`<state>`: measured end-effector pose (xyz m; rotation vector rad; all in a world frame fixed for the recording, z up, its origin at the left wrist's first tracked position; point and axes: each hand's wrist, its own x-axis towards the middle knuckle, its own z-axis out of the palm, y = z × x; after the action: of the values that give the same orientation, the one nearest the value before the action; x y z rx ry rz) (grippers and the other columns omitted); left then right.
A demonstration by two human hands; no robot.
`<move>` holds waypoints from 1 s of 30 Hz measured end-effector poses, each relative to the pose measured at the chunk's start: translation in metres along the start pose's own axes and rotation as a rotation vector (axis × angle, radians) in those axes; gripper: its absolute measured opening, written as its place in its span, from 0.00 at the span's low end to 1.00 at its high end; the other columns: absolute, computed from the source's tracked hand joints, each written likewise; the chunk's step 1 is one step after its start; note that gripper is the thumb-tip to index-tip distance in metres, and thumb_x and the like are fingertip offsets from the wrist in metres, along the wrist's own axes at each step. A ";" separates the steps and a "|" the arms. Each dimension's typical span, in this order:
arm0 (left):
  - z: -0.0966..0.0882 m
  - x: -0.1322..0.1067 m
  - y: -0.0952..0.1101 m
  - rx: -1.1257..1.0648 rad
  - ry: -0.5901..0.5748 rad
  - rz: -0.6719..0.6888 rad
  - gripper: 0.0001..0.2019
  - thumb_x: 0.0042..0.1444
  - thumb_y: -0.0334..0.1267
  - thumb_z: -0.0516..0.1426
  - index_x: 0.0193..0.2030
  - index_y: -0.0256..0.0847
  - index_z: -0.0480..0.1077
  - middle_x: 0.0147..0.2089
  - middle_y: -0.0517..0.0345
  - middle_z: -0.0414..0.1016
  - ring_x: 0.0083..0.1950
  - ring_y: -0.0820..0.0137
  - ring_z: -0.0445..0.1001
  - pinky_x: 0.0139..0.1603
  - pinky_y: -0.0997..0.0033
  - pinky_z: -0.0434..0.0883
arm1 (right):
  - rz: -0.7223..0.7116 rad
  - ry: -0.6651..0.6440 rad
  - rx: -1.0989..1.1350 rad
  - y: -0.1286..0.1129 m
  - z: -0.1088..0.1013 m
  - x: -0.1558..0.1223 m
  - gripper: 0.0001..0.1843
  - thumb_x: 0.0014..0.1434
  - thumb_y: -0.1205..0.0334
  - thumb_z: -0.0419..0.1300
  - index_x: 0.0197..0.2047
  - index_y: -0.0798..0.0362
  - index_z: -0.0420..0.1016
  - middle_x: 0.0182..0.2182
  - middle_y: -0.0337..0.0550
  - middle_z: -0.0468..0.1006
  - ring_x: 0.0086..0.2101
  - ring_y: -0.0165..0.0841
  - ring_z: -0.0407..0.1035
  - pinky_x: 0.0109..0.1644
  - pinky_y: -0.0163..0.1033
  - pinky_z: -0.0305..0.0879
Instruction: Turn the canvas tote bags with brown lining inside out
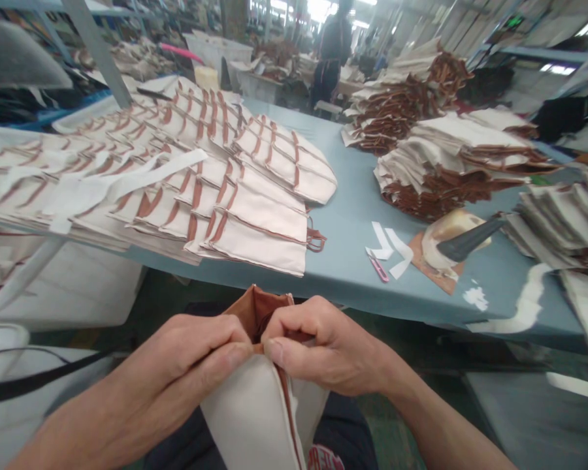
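A cream bag piece [255,411] with brown lining and a brown seam hangs over my lap, its upper opening facing the table. My left hand [191,365] pinches the top edge on the near side. Close beside it, my right hand [318,346] grips the same edge by the seam, thumb and index finger pressed together. The brown lining [247,307] shows inside the opening beyond my fingers. Part of the edge is hidden under both hands.
A blue-topped table [343,274] stands ahead. Overlapping cream pieces [264,235] cover its left; stacked pieces [436,163] fill the right. Near its front edge lie pink snips [378,267], white strips [399,251] and a glue pot with a dark handle [470,238]. A person [333,52] stands farther back.
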<state>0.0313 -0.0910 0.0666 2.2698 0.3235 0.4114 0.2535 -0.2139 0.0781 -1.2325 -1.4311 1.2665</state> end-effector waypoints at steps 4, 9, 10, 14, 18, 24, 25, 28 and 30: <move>0.006 0.009 -0.002 -0.152 -0.011 0.054 0.21 0.77 0.39 0.55 0.27 0.44 0.67 0.24 0.68 0.67 0.22 0.76 0.65 0.23 0.77 0.59 | -0.075 0.030 0.047 0.003 0.008 0.002 0.10 0.63 0.64 0.60 0.29 0.51 0.69 0.21 0.29 0.64 0.21 0.23 0.53 0.24 0.30 0.50; 0.028 0.018 -0.009 -0.410 0.042 0.013 0.27 0.72 0.47 0.59 0.22 0.43 0.57 0.21 0.68 0.55 0.21 0.75 0.55 0.21 0.74 0.54 | -0.191 0.096 0.350 0.015 0.036 0.010 0.13 0.63 0.59 0.64 0.28 0.51 0.68 0.22 0.32 0.65 0.23 0.25 0.54 0.26 0.32 0.52; 0.034 0.019 -0.012 -0.437 0.057 0.021 0.28 0.72 0.50 0.59 0.22 0.43 0.56 0.20 0.68 0.54 0.21 0.75 0.55 0.22 0.73 0.55 | -0.210 0.100 0.416 0.018 0.041 0.012 0.15 0.64 0.57 0.66 0.28 0.51 0.69 0.23 0.33 0.65 0.23 0.26 0.55 0.27 0.33 0.54; 0.049 0.020 -0.028 -0.386 0.220 0.028 0.26 0.72 0.47 0.56 0.23 0.44 0.54 0.22 0.67 0.54 0.23 0.74 0.55 0.25 0.71 0.55 | -0.155 0.111 0.548 0.021 0.041 0.018 0.24 0.71 0.45 0.67 0.30 0.50 0.67 0.24 0.31 0.63 0.25 0.26 0.54 0.31 0.34 0.57; 0.041 0.014 -0.040 -0.311 0.271 0.074 0.24 0.74 0.45 0.57 0.24 0.43 0.62 0.23 0.67 0.61 0.24 0.73 0.59 0.26 0.72 0.58 | -0.149 0.039 0.155 0.006 0.014 0.012 0.18 0.74 0.53 0.65 0.33 0.52 0.72 0.28 0.33 0.69 0.28 0.27 0.59 0.35 0.33 0.58; 0.022 0.003 -0.036 -0.224 0.199 0.138 0.32 0.79 0.65 0.51 0.34 0.43 0.76 0.29 0.62 0.74 0.28 0.70 0.70 0.30 0.71 0.65 | -0.237 0.048 -0.271 -0.002 -0.014 0.004 0.20 0.77 0.52 0.66 0.33 0.53 0.78 0.28 0.35 0.77 0.29 0.28 0.66 0.36 0.34 0.59; 0.020 0.002 -0.032 -0.199 0.169 0.133 0.30 0.81 0.62 0.50 0.36 0.43 0.77 0.30 0.61 0.76 0.29 0.70 0.73 0.32 0.72 0.66 | -0.228 0.065 -0.253 -0.001 -0.014 0.005 0.23 0.76 0.47 0.67 0.32 0.53 0.78 0.27 0.35 0.77 0.29 0.28 0.66 0.35 0.34 0.59; 0.012 0.006 -0.013 -0.128 0.095 0.123 0.21 0.84 0.47 0.50 0.42 0.45 0.79 0.35 0.62 0.81 0.34 0.69 0.77 0.37 0.73 0.70 | -0.219 0.082 -0.188 0.002 -0.012 0.006 0.28 0.75 0.39 0.67 0.31 0.53 0.77 0.27 0.35 0.77 0.28 0.28 0.65 0.34 0.34 0.60; 0.007 0.010 0.001 -0.090 0.078 0.150 0.16 0.83 0.40 0.51 0.44 0.45 0.77 0.37 0.63 0.81 0.36 0.70 0.78 0.40 0.75 0.71 | -0.233 0.068 -0.187 0.003 -0.011 0.006 0.29 0.76 0.39 0.66 0.31 0.53 0.78 0.27 0.35 0.77 0.28 0.28 0.65 0.35 0.34 0.60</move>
<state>0.0437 -0.0928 0.0644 2.2012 0.1710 0.5819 0.2634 -0.2066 0.0767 -1.1783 -1.6200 0.9423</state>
